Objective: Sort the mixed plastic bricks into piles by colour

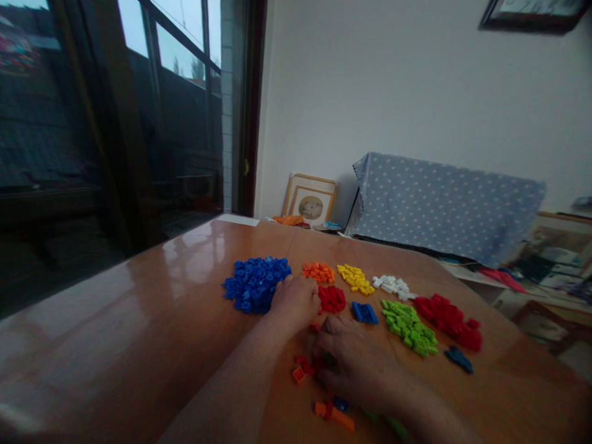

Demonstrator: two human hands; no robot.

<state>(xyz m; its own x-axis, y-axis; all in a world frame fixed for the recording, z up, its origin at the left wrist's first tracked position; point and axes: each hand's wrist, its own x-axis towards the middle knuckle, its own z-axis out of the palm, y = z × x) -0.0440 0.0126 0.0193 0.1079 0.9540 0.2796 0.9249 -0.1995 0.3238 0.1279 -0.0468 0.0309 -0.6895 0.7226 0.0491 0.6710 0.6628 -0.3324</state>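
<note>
My left hand (295,303) reaches between a pile of blue toy bricks (257,283) and a smaller pile of red bricks (332,299). Its fingers are curled; whatever they hold is hidden. Nearer to me, my right hand (349,356) bends down over the table with curled fingers. Red and dark green pieces show at its fingertips, but I cannot make out what it grips. Beside it lies an orange square brick (299,375) with red bits. Below are a long orange brick (342,420) and a dark blue piece (340,404).
Orange bricks (318,272), yellow bricks (355,279), white bricks (394,286), green bricks (409,327) and more red bricks (450,321) lie in separate piles on the glossy wooden table (182,303). Blue pieces (364,312) and a dark blue piece (459,359) lie among them.
</note>
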